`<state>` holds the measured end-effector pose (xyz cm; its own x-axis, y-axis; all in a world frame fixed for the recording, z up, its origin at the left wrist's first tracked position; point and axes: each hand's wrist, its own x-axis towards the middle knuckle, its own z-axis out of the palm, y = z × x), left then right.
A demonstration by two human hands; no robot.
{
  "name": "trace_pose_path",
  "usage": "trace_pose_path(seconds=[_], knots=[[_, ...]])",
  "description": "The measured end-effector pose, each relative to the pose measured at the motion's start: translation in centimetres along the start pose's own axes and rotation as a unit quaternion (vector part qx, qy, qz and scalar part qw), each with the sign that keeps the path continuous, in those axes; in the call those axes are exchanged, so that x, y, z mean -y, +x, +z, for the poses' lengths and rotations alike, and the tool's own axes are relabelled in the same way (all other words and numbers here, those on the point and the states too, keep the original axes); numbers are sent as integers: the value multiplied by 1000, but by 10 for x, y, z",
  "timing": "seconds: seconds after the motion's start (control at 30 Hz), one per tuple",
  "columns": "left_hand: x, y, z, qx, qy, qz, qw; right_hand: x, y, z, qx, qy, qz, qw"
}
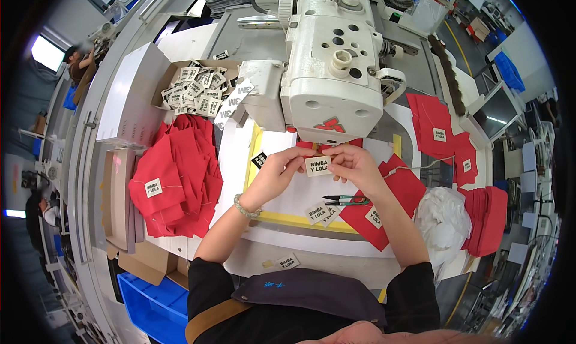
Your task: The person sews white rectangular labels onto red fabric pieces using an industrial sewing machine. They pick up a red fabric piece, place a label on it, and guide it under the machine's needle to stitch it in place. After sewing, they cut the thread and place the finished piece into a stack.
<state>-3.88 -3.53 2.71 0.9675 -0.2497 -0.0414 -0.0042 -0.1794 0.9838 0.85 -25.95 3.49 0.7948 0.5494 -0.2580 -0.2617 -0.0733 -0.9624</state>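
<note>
My left hand (281,167) and my right hand (353,166) together pinch a small cream fabric label (317,166) with dark lettering, just in front of the white sewing machine (333,62). A red fabric piece (321,146) lies under the machine head right behind the label. Small green-handled thread snips (345,200) lie on the white work surface below my right wrist. Two loose labels (320,214) rest near the yellow tape edge.
A heap of red fabric pieces (177,176) with sewn labels lies at left. A cardboard box of labels (195,89) stands behind it. More red pieces (444,134) lie at right, a stack (487,218) and a white plastic bag (444,218). A blue bin (153,302) sits low left.
</note>
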Motion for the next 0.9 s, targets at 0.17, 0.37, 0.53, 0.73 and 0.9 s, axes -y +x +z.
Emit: trace_pose_path(seconds=[0.17, 0.37, 0.53, 0.73, 0.9], knots=[[3, 1, -3, 0, -76, -26, 997, -5, 0, -2, -8, -7, 7, 1000], [6, 0, 3, 16, -152, -40, 987, -8, -3, 1, -27, 4, -13, 1000], [9, 2, 16, 3, -173, -46, 984, -11, -5, 5, -39, 8, -27, 999], [12, 5, 21, -23, -184, -47, 982, -15, -5, 8, -38, 61, -19, 997], [11, 5, 20, -40, -180, -49, 982, -18, -3, 10, -44, 57, -38, 997]])
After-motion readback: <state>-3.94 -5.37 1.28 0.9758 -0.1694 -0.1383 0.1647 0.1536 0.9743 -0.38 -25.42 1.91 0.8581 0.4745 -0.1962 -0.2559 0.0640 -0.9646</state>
